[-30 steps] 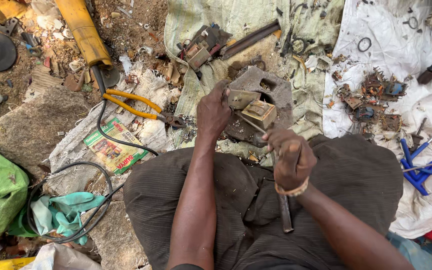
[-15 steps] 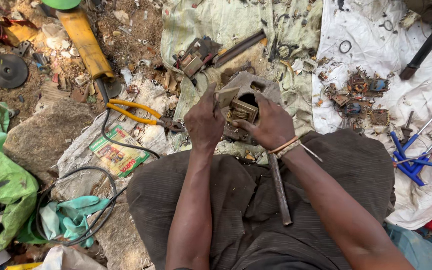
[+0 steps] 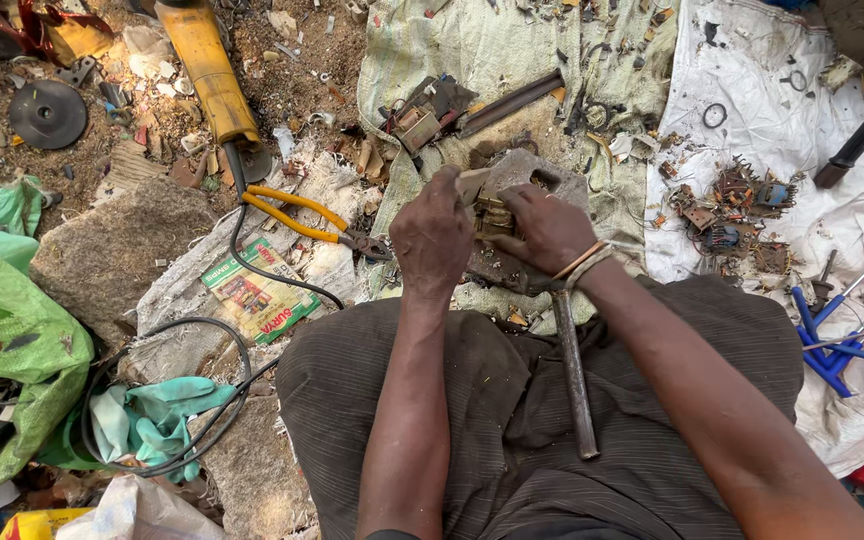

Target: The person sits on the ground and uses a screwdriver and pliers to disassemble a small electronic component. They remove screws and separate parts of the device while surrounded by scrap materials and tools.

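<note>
Both hands gripped a small metal part [image 3: 490, 205] on a flat stone [image 3: 542, 180] near the sack's [image 3: 452, 50] lower edge: left hand [image 3: 434, 235] and right hand [image 3: 549, 228] fingers closed around it

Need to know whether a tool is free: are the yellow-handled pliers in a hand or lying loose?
Lying loose. The yellow-handled pliers rest on the sacking, apart from the left hand; both it and the right hand grip the metal part.
</note>
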